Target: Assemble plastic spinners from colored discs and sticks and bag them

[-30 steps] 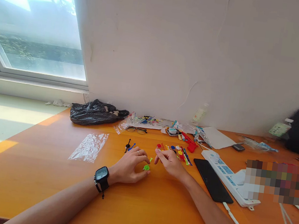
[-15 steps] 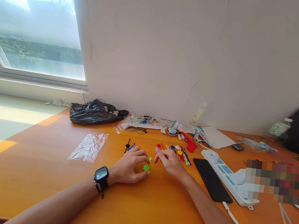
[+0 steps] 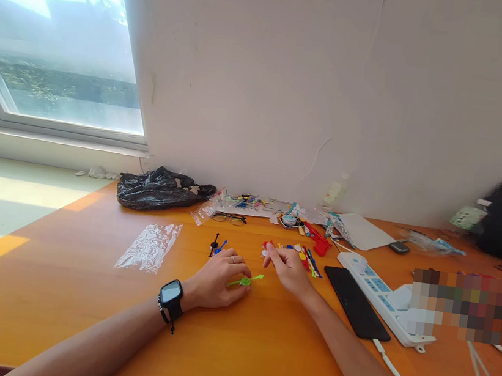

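Observation:
A bright green arrow spinner (image 3: 245, 281), a slim arrow across a small round base, is low over the tabletop with its tip pointing right. My left hand (image 3: 219, 279), wearing a ring and a watch, closes thumb and forefinger around the base. To the spinner's upper right is my right hand (image 3: 288, 272), apart from it, fingers curled in with nothing visible in them. A black arrow spinner (image 3: 214, 245) and a blue one (image 3: 221, 248) lie beyond my left hand. Coloured discs and sticks (image 3: 302, 255) lie just behind my right hand, partly covered by it.
A black phone (image 3: 356, 302) and a white power strip (image 3: 382, 295) lie to the right. A clear plastic bag (image 3: 149, 247) is on the left. Toward the wall are a black bag (image 3: 158, 189), glasses (image 3: 230, 218) and a red toy gun (image 3: 318, 240).
The green arrow has turned and now points right, showing its length across the base. My right hand has shifted slightly, its fingertips a little to the right. My left hand stays in place.

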Demonstrator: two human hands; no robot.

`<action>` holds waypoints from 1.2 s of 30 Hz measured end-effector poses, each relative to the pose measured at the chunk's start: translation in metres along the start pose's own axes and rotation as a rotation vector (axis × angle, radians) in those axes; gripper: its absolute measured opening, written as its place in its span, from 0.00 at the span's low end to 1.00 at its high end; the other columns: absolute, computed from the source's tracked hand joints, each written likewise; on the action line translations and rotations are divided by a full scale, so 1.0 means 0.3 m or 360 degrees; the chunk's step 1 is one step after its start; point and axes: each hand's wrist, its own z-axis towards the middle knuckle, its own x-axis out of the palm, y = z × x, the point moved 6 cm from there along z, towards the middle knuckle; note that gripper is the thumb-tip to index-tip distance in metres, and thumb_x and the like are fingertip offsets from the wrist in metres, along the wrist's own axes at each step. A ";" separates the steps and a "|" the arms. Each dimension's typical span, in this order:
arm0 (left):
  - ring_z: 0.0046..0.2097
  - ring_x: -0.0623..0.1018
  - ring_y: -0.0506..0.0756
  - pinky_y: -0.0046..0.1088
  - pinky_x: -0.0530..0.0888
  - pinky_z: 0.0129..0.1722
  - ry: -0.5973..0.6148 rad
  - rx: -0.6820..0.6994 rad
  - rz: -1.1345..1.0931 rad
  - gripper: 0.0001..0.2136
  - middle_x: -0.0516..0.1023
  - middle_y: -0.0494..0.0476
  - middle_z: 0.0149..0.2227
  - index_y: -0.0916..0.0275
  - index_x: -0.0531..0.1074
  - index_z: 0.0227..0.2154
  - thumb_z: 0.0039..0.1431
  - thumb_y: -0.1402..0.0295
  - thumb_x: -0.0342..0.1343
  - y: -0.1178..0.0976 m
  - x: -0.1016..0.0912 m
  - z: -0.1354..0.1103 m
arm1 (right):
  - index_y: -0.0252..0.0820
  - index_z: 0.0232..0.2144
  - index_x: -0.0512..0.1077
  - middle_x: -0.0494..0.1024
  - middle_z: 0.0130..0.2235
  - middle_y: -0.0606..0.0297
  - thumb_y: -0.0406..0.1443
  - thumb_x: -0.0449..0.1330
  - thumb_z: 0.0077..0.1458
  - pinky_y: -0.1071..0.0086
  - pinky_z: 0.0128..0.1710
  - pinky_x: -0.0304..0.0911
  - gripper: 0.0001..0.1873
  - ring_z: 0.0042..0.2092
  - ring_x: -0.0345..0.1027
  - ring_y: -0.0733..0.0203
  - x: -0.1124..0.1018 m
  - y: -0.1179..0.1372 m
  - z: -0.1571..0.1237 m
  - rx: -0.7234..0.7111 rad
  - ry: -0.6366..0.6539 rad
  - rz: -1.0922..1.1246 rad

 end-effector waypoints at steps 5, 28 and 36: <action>0.40 0.76 0.60 0.40 0.69 0.41 -0.0012 -0.0035 0.0093 0.04 0.79 0.57 0.35 0.56 0.76 0.36 0.65 0.63 0.60 0.022 0.034 -0.003 | 0.43 0.38 0.76 0.82 0.32 0.62 0.48 0.53 0.70 0.65 0.33 0.56 0.19 0.32 0.72 0.56 -0.029 -0.006 -0.003 0.0052 -0.0134 -0.0509; 0.48 0.73 0.63 0.39 0.71 0.43 -0.0242 -0.0675 0.0321 0.04 0.74 0.62 0.49 0.57 0.72 0.40 0.68 0.65 0.56 0.150 -0.046 -0.030 | 0.41 0.46 0.78 0.80 0.45 0.56 0.32 0.61 0.58 0.62 0.51 0.58 0.14 0.50 0.68 0.49 -0.047 -0.060 -0.001 -0.0030 -0.0052 -0.1150; 0.47 0.74 0.61 0.38 0.69 0.43 -0.0148 -0.0697 0.0413 0.07 0.76 0.59 0.48 0.56 0.72 0.44 0.68 0.72 0.51 0.143 -0.081 -0.020 | 0.42 0.40 0.79 0.81 0.41 0.56 0.36 0.60 0.63 0.62 0.48 0.57 0.08 0.48 0.69 0.49 -0.037 -0.070 -0.001 -0.0002 0.0009 -0.1194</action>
